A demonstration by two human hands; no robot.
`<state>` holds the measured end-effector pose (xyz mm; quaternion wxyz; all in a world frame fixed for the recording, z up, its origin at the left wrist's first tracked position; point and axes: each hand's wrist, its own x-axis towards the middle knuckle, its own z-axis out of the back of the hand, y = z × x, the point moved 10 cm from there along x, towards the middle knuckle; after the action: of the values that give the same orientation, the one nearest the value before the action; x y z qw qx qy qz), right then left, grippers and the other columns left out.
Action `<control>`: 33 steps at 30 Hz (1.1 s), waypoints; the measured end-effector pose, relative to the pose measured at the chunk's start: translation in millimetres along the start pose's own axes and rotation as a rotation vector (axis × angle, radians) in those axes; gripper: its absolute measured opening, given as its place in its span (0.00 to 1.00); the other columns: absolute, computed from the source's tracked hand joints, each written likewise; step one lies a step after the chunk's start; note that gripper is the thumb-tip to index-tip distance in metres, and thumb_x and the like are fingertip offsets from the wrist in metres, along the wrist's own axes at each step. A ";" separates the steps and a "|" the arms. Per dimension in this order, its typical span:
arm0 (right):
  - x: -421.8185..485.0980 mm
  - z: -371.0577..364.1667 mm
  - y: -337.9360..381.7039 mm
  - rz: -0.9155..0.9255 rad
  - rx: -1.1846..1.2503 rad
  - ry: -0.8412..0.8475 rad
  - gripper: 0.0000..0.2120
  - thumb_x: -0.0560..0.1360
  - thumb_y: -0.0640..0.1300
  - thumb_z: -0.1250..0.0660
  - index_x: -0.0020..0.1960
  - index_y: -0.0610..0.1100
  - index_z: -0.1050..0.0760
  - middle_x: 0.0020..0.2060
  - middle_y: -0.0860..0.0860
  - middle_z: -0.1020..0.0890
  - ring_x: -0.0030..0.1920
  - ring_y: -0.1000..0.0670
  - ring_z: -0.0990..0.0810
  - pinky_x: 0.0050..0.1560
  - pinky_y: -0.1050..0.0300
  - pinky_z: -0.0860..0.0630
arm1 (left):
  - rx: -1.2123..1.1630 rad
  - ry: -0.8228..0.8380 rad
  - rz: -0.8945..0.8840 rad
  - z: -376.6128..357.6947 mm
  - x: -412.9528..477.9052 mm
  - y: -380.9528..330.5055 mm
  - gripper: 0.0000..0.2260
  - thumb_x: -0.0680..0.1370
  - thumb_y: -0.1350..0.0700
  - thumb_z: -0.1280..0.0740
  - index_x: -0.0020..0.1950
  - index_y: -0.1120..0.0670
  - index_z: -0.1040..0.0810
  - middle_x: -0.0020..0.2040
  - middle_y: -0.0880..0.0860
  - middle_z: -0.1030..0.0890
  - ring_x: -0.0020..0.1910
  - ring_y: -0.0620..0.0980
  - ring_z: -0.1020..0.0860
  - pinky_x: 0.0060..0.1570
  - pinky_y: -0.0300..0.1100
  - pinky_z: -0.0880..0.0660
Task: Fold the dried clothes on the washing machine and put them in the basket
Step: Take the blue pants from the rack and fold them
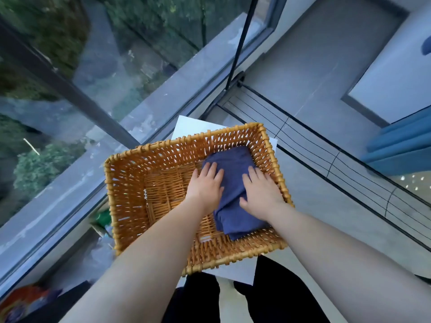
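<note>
A large window (70,89) fills the left and far side of the scene, with blurred greenery behind the glass and a grey ledge (163,94) running along its foot. A thin dark pole (240,43) rises at the far side, and to the right lies a black wire drying rack (326,164) over the grey floor. Blue fabric (401,145) hangs in at the right edge. At the near left corner sits a blurred, colourful packet (21,304), and a small green thing (103,216), too blurred to tell, sits just beside the basket's left wall. Black trousers (203,299) show at the near edge. Both forearms cross over the basket's near rim and hide part of it

The wicker basket (121,183), orange-brown and rectangular, rests on a white surface (186,127) whose corners stick out at its far and near sides. Inside, a folded blue cloth (233,159) lies on the basket floor in the right half, close against the right wall; the left half shows bare weave. The left hand (205,185) lies flat on the cloth's left edge, fingers straight and slightly spread, pointing far. The right hand (261,192) presses flat on the cloth's right side, fingers straight, thumb out to the left, just beside the right wall. The hands cover the middle of the cloth, with a strip of blue between them
</note>
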<state>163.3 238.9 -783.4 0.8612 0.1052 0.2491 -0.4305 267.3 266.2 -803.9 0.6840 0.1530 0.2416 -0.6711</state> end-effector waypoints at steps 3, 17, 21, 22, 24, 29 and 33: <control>-15.4 47.9 -3.7 -0.001 0.042 -0.106 0.24 0.75 0.54 0.41 0.66 0.42 0.35 0.66 0.44 0.32 0.66 0.44 0.34 0.64 0.51 0.36 | 0.049 -0.057 0.012 48.3 -10.0 1.1 0.23 0.83 0.47 0.51 0.77 0.54 0.45 0.78 0.56 0.48 0.76 0.57 0.46 0.72 0.55 0.45; -144.1 257.6 -88.7 -0.361 0.045 -0.322 0.22 0.76 0.55 0.41 0.64 0.42 0.30 0.63 0.43 0.27 0.64 0.42 0.30 0.62 0.48 0.35 | 0.269 -0.348 -0.211 296.5 -93.3 -81.5 0.18 0.81 0.53 0.43 0.70 0.55 0.34 0.68 0.54 0.32 0.67 0.55 0.33 0.62 0.51 0.32; -189.0 315.5 -118.9 -0.400 0.056 -0.404 0.19 0.77 0.53 0.42 0.61 0.41 0.28 0.60 0.43 0.24 0.62 0.41 0.28 0.58 0.50 0.32 | 0.265 -0.445 -0.245 371.2 -122.2 -120.6 0.17 0.80 0.54 0.44 0.69 0.56 0.33 0.67 0.55 0.31 0.66 0.57 0.33 0.61 0.52 0.31; -197.6 327.0 -125.2 -0.407 0.058 -0.423 0.19 0.77 0.53 0.42 0.60 0.41 0.28 0.60 0.43 0.24 0.62 0.41 0.28 0.57 0.50 0.32 | 0.250 -0.452 -0.255 383.3 -128.4 -129.4 0.17 0.80 0.55 0.44 0.69 0.56 0.33 0.67 0.55 0.31 0.67 0.57 0.33 0.60 0.52 0.31; -218.4 354.3 -139.3 -0.421 0.054 -0.476 0.18 0.77 0.53 0.42 0.60 0.41 0.29 0.60 0.43 0.24 0.62 0.42 0.28 0.57 0.50 0.32 | 0.261 -0.498 -0.284 410.2 -143.9 -147.5 0.17 0.79 0.56 0.43 0.68 0.56 0.33 0.65 0.56 0.30 0.66 0.57 0.33 0.59 0.52 0.31; -268.4 416.3 -182.3 -0.447 0.017 -0.538 0.19 0.78 0.52 0.42 0.62 0.40 0.30 0.61 0.43 0.25 0.62 0.42 0.28 0.56 0.51 0.33 | 0.281 -0.578 -0.302 485.5 -174.2 -187.3 0.19 0.79 0.56 0.43 0.70 0.56 0.34 0.66 0.55 0.29 0.66 0.56 0.33 0.59 0.52 0.29; -311.3 464.6 -223.4 -0.452 0.025 -0.618 0.17 0.78 0.50 0.41 0.61 0.39 0.30 0.60 0.43 0.24 0.61 0.42 0.28 0.48 0.53 0.35 | 0.277 -0.636 -0.283 543.6 -191.8 -233.0 0.18 0.80 0.57 0.44 0.70 0.56 0.35 0.64 0.56 0.28 0.65 0.56 0.33 0.58 0.51 0.28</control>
<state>-14.2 134.0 -217.6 0.7775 -0.0766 -0.0108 -0.6241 107.6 125.9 -219.6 0.5984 -0.0069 -0.0572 -0.7991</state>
